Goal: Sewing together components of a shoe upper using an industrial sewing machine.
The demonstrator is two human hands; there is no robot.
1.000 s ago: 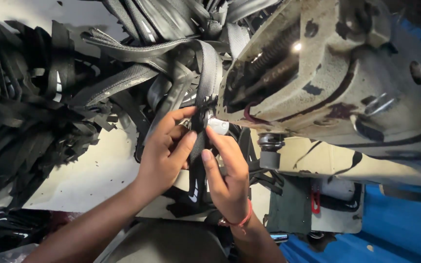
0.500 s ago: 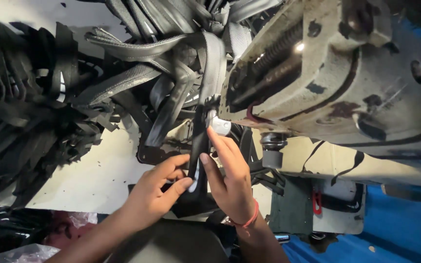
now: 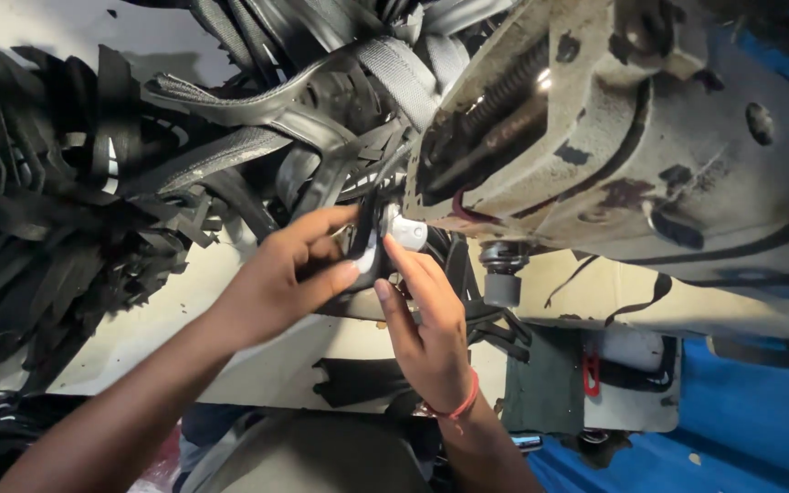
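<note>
Both hands pinch one black strap piece (image 3: pixel 364 239) right beside the worn sewing machine (image 3: pixel 632 155): left hand (image 3: pixel 280 283) grips its edge, right hand (image 3: pixel 426 319) steadies it. Looks barely started, since a big strap heap (image 3: pixel 93 210) covers the surface (image 3: pixel 93 338).

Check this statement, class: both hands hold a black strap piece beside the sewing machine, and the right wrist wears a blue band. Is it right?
Not quite. In the head view the band on the right hand is red, not blue. The rest stands: left hand and right hand hold the black strap piece beside the sewing machine.
</note>
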